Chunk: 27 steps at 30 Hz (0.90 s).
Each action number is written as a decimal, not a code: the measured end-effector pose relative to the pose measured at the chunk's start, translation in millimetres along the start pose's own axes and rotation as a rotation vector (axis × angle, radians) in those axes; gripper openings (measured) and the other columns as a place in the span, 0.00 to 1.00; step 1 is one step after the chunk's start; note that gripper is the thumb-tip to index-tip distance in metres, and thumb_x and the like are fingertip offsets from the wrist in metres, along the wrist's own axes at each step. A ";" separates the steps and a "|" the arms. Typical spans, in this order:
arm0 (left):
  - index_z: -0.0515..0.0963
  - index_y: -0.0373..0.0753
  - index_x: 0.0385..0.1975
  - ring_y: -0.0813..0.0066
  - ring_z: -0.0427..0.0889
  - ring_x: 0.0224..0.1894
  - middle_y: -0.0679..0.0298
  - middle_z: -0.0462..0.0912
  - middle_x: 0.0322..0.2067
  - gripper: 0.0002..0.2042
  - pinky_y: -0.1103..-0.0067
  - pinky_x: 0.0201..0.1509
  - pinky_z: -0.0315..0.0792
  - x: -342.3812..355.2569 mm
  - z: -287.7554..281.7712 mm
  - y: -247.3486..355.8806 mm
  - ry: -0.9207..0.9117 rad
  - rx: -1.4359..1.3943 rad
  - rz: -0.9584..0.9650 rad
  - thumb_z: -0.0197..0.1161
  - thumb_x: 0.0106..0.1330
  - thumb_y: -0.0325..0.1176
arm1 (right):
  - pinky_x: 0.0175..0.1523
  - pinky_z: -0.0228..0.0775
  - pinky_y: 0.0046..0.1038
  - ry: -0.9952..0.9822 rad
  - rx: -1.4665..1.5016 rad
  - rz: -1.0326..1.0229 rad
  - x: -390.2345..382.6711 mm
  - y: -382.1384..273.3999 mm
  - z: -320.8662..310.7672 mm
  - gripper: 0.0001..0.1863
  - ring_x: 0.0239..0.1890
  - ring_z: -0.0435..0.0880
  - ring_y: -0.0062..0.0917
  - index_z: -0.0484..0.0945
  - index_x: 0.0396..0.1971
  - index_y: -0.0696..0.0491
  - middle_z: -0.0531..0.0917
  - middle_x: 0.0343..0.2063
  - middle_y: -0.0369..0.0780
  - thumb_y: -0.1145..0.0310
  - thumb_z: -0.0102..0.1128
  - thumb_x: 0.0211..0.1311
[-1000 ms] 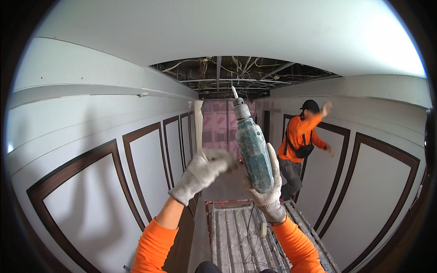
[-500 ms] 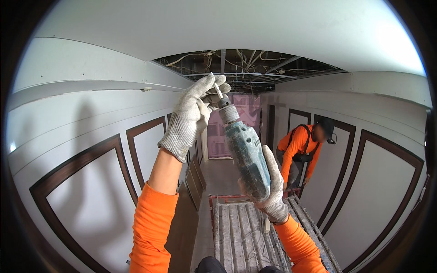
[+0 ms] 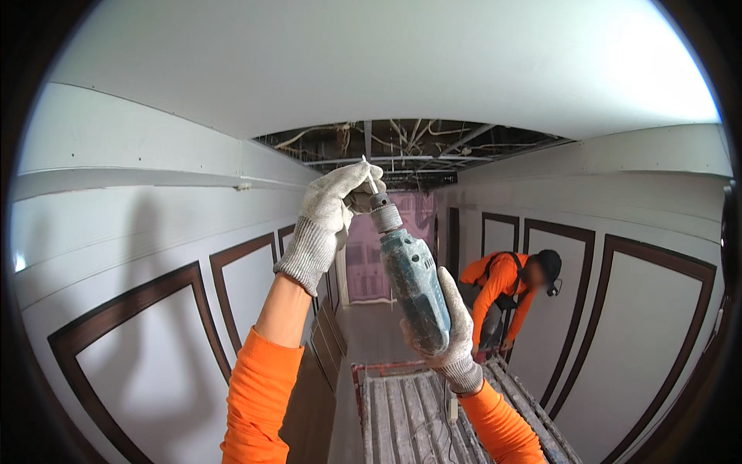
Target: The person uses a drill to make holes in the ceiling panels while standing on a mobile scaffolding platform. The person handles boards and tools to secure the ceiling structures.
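Observation:
A worn blue-green electric drill [image 3: 413,282] stands in front of me, its chuck [image 3: 385,213] angled up and slightly left. My right hand [image 3: 454,329], in a whitish work glove, is wrapped round the lower end of the drill. At the other end, my gloved left hand [image 3: 328,205] has its fingers closed round the pale, thin bit [image 3: 372,184] that rises out of the chuck. The bit's tip shows at the fingertips; whether a screw sits there is too small to tell.
Below me lies a ribbed metal scaffold platform [image 3: 413,414] with a cable on it. A co-worker in orange [image 3: 502,290] bends beside its far right end. Overhead are a white ceiling panel [image 3: 371,69] and an opening with bare framing and wires [image 3: 402,143]. Panels [image 3: 328,340] lean along the left wall.
My view has tilted upward, so the ceiling opening sits lower in the picture. My hands keep their hold on the drill and bit. The co-worker has bent lower.

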State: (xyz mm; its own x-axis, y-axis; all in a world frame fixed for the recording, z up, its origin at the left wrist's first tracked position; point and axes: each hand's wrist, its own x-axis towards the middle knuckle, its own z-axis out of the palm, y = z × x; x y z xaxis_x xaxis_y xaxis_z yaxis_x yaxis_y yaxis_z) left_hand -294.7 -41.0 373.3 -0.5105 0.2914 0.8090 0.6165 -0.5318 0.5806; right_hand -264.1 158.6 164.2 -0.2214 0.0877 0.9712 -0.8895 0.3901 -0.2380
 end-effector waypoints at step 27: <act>0.81 0.31 0.49 0.67 0.86 0.45 0.54 0.85 0.43 0.11 0.73 0.50 0.85 134.6 92.8 194.0 0.114 0.058 0.404 0.66 0.72 0.29 | 0.65 0.77 0.37 0.345 -0.274 -0.513 225.5 -125.8 38.6 0.49 0.62 0.82 0.39 0.59 0.76 0.55 0.78 0.62 0.50 0.70 0.74 0.54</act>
State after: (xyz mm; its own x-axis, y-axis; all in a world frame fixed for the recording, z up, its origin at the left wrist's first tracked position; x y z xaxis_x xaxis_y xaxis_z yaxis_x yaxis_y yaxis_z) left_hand -188.2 -31.1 603.3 -0.2821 -0.0230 0.9591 0.8116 -0.5389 0.2258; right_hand -217.5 93.9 412.9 0.3824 0.0993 0.9186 -0.7043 0.6749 0.2202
